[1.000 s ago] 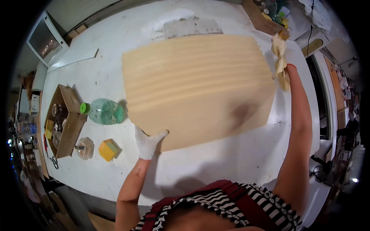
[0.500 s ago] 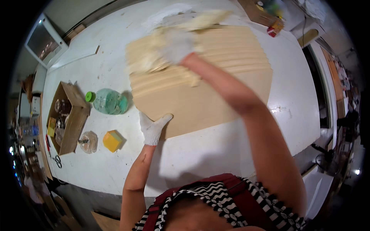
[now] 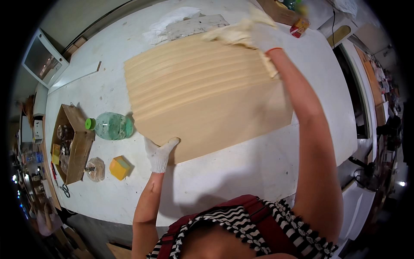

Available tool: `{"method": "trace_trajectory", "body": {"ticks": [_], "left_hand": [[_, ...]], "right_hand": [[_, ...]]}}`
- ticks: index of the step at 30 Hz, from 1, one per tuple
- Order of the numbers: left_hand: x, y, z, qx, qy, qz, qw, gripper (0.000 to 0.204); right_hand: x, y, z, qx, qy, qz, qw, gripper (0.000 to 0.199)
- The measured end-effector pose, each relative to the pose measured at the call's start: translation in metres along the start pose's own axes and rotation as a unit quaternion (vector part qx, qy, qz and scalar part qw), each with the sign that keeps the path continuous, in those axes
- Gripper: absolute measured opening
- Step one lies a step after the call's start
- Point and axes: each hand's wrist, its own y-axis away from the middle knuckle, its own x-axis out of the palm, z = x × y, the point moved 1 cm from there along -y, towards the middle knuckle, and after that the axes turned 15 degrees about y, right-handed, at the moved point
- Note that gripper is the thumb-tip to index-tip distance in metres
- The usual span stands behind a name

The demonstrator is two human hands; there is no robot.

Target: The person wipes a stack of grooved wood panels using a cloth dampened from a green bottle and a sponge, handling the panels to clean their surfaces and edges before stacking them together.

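A pale tan board [image 3: 211,99] lies on the white table, with long parallel ridges across its far part and a smooth strip along its near side. My left hand [image 3: 158,153], in a white glove, grips the board's near left corner; the thumb rests on top and the other fingers are mostly hidden. At the far right corner my gloved right hand [image 3: 264,38] is closed on a crumpled cream cloth [image 3: 235,34]. Part of the cloth drapes over the ridges and a strip hangs down beside the wrist. Motion blurs that hand.
Left of the board are a green-capped bottle [image 3: 114,126], a yellow block [image 3: 119,168], a clear round container [image 3: 95,169], an open cardboard box [image 3: 82,159] and scissors [image 3: 64,190]. Behind it sit a speckled grey slab [image 3: 196,26] and white cloth [image 3: 172,21]. A red can [image 3: 299,27] stands far right.
My right hand has swept the cloth from the board's far left across to its far right corner, uncovering the ridges. My left hand keeps its hold on the near left corner.
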Motion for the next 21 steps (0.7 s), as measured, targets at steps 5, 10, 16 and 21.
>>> {"method": "trace_trajectory", "body": {"ticks": [5, 10, 16, 21], "left_hand": [[-0.001, 0.001, 0.001, 0.027, -0.010, -0.006, 1.000, 0.062], [-0.002, 0.005, -0.015, -0.002, 0.039, 0.020, 0.999, 0.061], [-0.005, 0.001, -0.008, 0.030, -0.005, 0.013, 0.999, 0.066], [0.004, 0.000, 0.001, -0.009, 0.002, 0.034, 0.999, 0.070]], "right_hand": [[0.059, 0.028, -0.126, 0.225, -0.028, 0.120, 0.967, 0.044], [-0.003, 0.020, -0.073, 0.180, -0.373, -0.012, 0.910, 0.059], [-0.040, 0.002, 0.112, 0.026, -0.058, 0.064, 0.996, 0.070], [-0.143, 0.004, 0.302, -0.145, -0.234, 0.007, 0.961, 0.040]]}}
